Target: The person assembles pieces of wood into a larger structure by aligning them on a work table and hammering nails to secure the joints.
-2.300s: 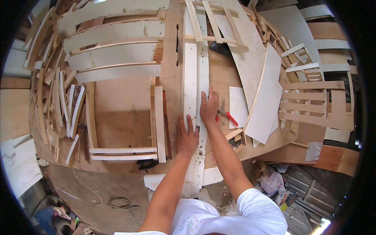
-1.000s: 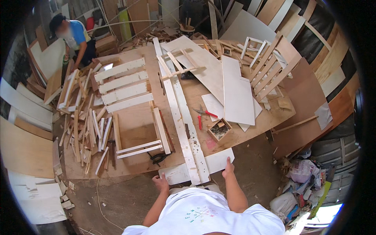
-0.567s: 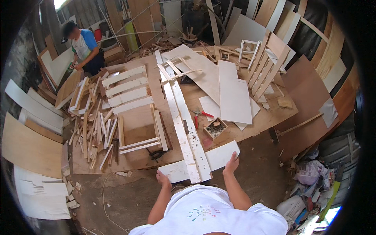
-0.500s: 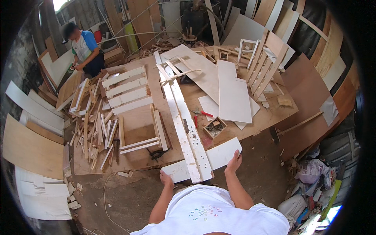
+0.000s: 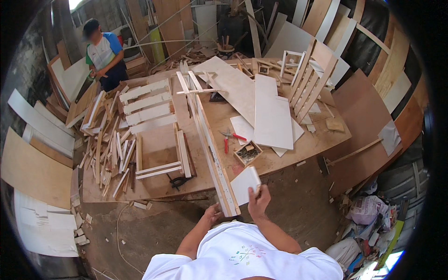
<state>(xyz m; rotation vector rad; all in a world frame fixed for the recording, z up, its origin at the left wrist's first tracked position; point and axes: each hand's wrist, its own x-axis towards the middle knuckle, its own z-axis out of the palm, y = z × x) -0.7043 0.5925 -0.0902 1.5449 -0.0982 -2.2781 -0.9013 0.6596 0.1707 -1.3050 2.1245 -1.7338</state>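
Observation:
My right hand [image 5: 258, 201] is closed round the right end of a white board [image 5: 244, 186] at the table's near edge. A long narrow wooden beam [image 5: 208, 140] with pale strips along it runs from the back of the table towards me, crossing that board. My left hand [image 5: 213, 213] is closed at the beam's near left side. Whether it grips the board or the beam is hidden. On the beam's far part rests a small frame of crossed wooden strips [image 5: 195, 85].
Pliers with red handles [image 5: 233, 135] and a small box of nails [image 5: 248, 152] lie right of the beam. White panels [image 5: 272, 116], a slatted chair-like frame [image 5: 312, 77], a wooden frame [image 5: 158, 172], a black clamp [image 5: 178, 182] and scrap strips [image 5: 112, 154] surround it. A person [image 5: 105, 58] stands far left.
The white board's right end has moved left and tipped up, with my right hand on it. My left hand has shifted right against the beam. The beam has turned; the far person has straightened.

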